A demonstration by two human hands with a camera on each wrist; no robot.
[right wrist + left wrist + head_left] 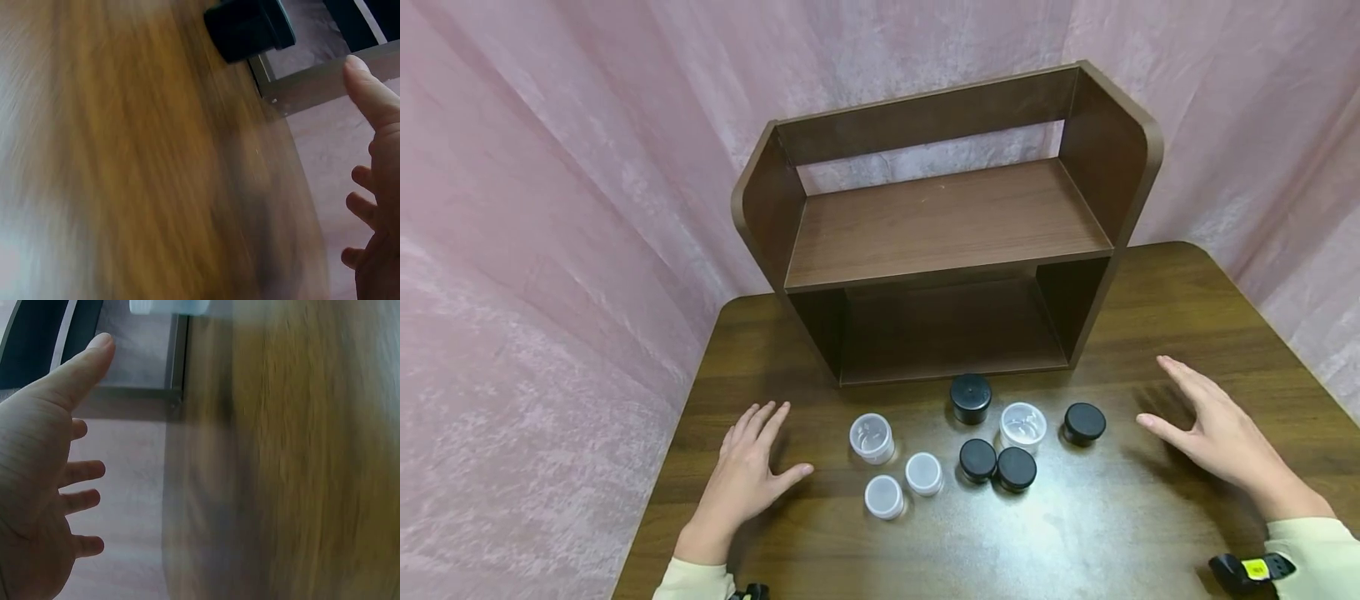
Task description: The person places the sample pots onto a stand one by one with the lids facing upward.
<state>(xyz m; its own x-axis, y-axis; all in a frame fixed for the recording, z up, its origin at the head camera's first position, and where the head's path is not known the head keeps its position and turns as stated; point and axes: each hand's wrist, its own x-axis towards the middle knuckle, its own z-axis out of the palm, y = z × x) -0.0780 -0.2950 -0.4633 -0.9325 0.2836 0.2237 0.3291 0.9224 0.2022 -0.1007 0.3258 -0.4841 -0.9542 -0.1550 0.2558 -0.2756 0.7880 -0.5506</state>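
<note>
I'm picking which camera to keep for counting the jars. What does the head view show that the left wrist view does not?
Only the head view shows the brown shelf, both hands, and all eight small jars: four black ones, such as the one nearest the right hand, and four clear ones. Only the left wrist view shows the left hand's palm side close up, fingers spread, holding nothing. Both show the left hand, the wooden table and one clear jar, cut off at the wrist view's top edge.
</note>
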